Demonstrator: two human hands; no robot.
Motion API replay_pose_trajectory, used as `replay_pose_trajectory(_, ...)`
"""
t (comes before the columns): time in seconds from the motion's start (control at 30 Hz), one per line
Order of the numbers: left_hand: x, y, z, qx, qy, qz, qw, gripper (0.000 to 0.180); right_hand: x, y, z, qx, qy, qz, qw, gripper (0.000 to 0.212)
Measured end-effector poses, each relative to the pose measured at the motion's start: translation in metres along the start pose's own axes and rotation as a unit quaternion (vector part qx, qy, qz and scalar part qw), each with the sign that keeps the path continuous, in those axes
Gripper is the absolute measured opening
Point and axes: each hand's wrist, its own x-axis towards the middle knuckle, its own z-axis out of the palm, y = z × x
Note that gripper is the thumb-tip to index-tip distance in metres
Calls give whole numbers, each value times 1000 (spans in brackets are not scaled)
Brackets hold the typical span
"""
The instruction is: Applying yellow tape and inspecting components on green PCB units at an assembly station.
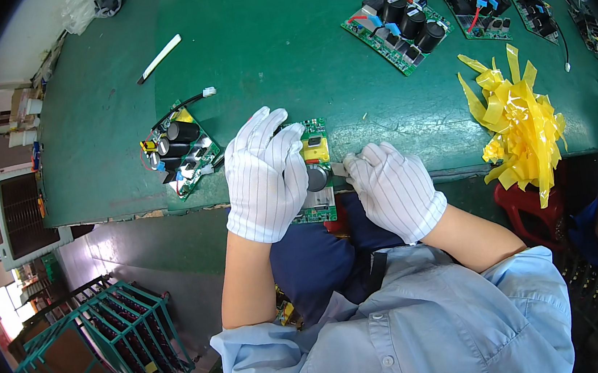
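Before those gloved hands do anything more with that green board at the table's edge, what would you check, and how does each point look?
1. Left hand steadying the circuit board: ok.
2. Right hand pinching a small metal tool at the board: ok.
3. Board fully on the green table: not ok, it overhangs the edge.
4. Neighbouring board apart from the hands: ok.
5. Tool tip's contact point: cannot tell.

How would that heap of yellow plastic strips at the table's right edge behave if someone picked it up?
The heap of yellow plastic strips would probably feel very light and floppy: its thin, glossy ribbons curl and stick out loosely. It likely would not lift as one piece; strands already droop over the green table edge, so some could slip free.
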Motion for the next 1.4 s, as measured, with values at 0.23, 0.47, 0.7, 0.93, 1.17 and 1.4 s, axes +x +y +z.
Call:
replay_pose_trajectory(0.23, 0, -1, 0, -1, 1, 4, 1000, 29, 1, 0, -1, 15, -2, 4, 1000, 28)
replay_pose_trajectory(0.47, -1, -1, 1, 5, -8, -2, 1000, 31, 2, -10, 4, -21, -4, 45, 999, 22)
replay_pose_trajectory(0.7, 1, 1, 0, 2, 2, 3, 1000, 34, 7, -4, 13, -34, 41, 15, 998, 20)
replay_pose_trajectory(0.93, 4, 5, -2, -29, 26, 1, 999, 42, 26, 19, 8, -61, 32, -113, 991, 31)
replay_pose_trajectory(1.17, 3, 10, 1, 37, 92, -43, 994, 46, 30, 25, 9, -80, 7, -169, 982, 37)
replay_pose_trajectory(1.4, 4, 22, -3, 177, 25, -105, 978, 58, 42, 15, -8, 25, -137, -59, 988, 42)
